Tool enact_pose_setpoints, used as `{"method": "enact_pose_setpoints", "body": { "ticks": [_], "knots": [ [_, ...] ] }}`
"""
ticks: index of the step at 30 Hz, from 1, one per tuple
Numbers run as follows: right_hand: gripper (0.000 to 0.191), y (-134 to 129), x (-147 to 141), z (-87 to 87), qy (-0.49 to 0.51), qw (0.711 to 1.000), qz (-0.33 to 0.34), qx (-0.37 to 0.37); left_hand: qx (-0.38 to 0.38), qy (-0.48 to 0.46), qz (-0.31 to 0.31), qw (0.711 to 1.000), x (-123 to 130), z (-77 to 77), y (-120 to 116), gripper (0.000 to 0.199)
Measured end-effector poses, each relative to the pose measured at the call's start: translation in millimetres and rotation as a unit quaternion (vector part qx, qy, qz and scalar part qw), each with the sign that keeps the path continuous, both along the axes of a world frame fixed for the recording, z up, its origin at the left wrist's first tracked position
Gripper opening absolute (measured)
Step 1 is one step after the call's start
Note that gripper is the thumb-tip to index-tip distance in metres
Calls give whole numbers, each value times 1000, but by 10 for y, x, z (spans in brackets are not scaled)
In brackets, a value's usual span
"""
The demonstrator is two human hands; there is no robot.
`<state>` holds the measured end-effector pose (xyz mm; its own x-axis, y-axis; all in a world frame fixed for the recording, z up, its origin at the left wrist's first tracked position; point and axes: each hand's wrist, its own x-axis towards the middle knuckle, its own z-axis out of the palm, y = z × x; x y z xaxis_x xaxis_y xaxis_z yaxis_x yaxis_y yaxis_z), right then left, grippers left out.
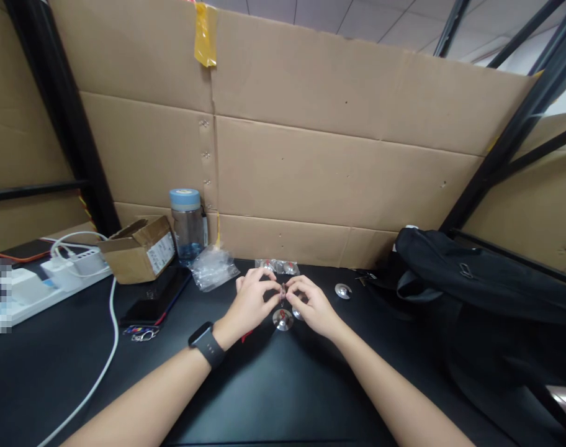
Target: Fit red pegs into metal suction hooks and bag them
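Note:
My left hand (255,295) and my right hand (311,304) meet at the middle of the black table, fingertips pinched together. Between them they hold a small shiny metal piece (283,293), seen nearly edge-on; its full shape is hidden. Just below lies a round, domed metal disc (283,320) with a red bit at its centre. Another metal disc (297,314) is partly covered by my right fingers. Farther right sits a silvery disc (342,290). A bit of red (247,336) shows beneath my left wrist.
Behind my hands lie clear packets (277,267) with shiny discs inside. To the left are a crumpled plastic bag (214,268), a bottle (188,230), an opened cardboard box (138,251), a phone (157,297), keys (143,335) and a power strip (73,267). A black bag (473,273) fills the right.

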<state>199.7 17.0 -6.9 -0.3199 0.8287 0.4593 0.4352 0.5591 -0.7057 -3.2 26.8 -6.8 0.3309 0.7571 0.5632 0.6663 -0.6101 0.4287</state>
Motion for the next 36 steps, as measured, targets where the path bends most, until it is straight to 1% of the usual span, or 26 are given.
{"method": "enact_pose_setpoints", "body": {
  "ticks": [3,7,10,12,14,20,22,23,25,26,28,29,32,34,36],
  "knots": [
    [14,52,80,25,-43,997,-49,37,-5,70,-10,997,-194,60,80,16],
    [13,155,287,39,-81,991,-96,53,-87,169,-53,980,-503,134,223,18],
    [13,215,465,42,-143,979,-140,45,-151,207,-76,964,-649,155,295,14],
    [13,247,568,34,-186,969,-163,26,-182,216,-85,955,-693,153,314,12],
    [13,278,648,18,-214,961,-176,5,-195,220,-90,951,-708,141,320,13],
    [10,315,765,20,-262,940,-214,-38,-184,236,-111,948,-691,82,343,14],
    [10,307,790,45,-277,930,-238,-38,-158,237,-94,954,-699,69,367,14],
    [10,304,805,58,-284,925,-250,-35,-132,237,-70,960,-713,66,382,14],
    [10,302,840,78,-298,915,-269,-34,-74,235,6,969,-763,67,422,17],
    [10,305,861,84,-305,911,-276,-42,-54,235,46,969,-799,71,445,19],
    [11,314,906,87,-319,901,-285,-69,-51,239,110,963,-883,77,492,24],
    [11,321,929,85,-324,898,-287,-82,-64,244,129,959,-926,79,514,26],
    [12,345,1002,76,-328,897,-277,-101,-109,253,146,950,-1021,75,568,26],
    [14,365,1061,73,-324,905,-260,-94,-123,250,128,952,-1045,65,588,24],
    [15,390,1136,71,-317,912,-251,-71,-126,245,95,957,-1042,50,594,21]
  ]
}}
